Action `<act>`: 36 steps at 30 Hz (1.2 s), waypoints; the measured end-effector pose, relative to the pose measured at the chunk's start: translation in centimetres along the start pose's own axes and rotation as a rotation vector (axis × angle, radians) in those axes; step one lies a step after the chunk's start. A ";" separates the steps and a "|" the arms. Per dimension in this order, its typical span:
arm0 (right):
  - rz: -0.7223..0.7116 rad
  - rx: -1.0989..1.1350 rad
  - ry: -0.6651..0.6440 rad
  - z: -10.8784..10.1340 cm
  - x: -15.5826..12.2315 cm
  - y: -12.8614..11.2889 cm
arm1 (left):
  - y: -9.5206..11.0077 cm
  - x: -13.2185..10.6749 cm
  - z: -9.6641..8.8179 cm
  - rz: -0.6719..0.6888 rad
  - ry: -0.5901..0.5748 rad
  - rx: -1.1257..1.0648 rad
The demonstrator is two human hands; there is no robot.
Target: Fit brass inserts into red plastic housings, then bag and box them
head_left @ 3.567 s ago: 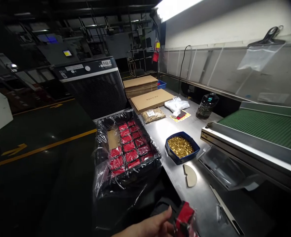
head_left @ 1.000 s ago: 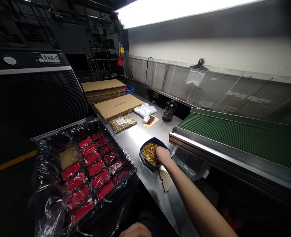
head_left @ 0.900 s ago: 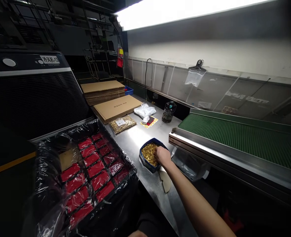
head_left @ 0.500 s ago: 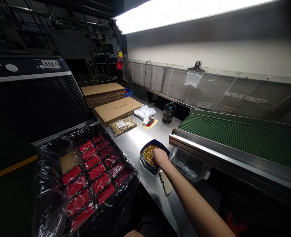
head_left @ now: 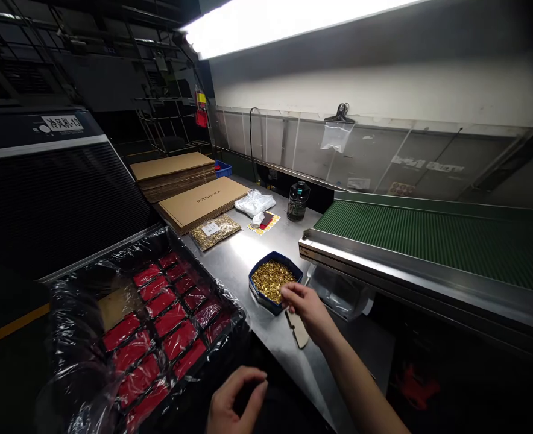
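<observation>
My right hand (head_left: pixel 310 310) is just over the near right edge of a blue tray (head_left: pixel 252 288) of small gold-coloured metal pieces (head_left: pixel 270 277). Its thumb and forefinger are pinched together; whatever lies between them is too small to make out. Beneath this hand, a flat pale piece with a dark edge (head_left: pixel 299 331) lies on the metal table. At the bottom of the view my left hand (head_left: pixel 233 401) is raised beside the lined crate, its thumb and forefinger curled until the tips almost meet. I cannot make out anything between those tips.
A crate lined with clear plastic (head_left: pixel 243 319) holds rows of red pieces (head_left: pixel 169 319) on the left. Behind the tray are a bag of gold pieces (head_left: pixel 216 232), stacked cardboard (head_left: pixel 207 196) and a dark bottle (head_left: pixel 297 202). A green conveyor belt (head_left: pixel 397 241) runs along the right.
My right hand has come out of the gold pieces, back toward me. My left hand has risen into view from the bottom edge. The whole view has shifted slightly.
</observation>
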State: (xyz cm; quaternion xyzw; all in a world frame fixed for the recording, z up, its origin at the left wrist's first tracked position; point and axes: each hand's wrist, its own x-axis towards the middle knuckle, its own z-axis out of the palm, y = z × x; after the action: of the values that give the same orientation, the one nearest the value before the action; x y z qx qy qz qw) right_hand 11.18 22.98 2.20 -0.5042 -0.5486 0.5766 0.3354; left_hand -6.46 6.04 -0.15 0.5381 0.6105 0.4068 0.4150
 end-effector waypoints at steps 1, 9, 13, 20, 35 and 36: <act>0.014 0.104 -0.024 0.0 -2.4 0.4 | 0.7 0.6 0.6 0.072 0.053 -0.037; 0.315 1.004 0.079 -1.3 -17.2 5.6 | 5.4 2.7 6.4 0.371 -0.430 -0.250; 0.350 1.198 0.207 -2.4 -20.4 7.0 | 5.8 1.8 9.5 0.303 -0.565 -0.297; 0.266 1.080 0.267 -4.6 -23.8 7.1 | 6.9 0.1 13.2 0.213 -0.618 -0.320; 0.121 0.545 0.542 -5.9 -26.8 7.6 | 7.8 -1.9 14.6 -0.387 -0.614 -0.497; 0.118 0.564 0.532 -6.0 -26.8 7.6 | 7.9 -1.7 14.7 -0.417 -0.624 -0.508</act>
State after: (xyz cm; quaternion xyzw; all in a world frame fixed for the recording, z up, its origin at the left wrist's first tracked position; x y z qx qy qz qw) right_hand 25.27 -1.79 1.21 -0.5549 -0.2325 0.5720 0.5576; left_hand 10.02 5.75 2.63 0.3816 0.4322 0.2697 0.7713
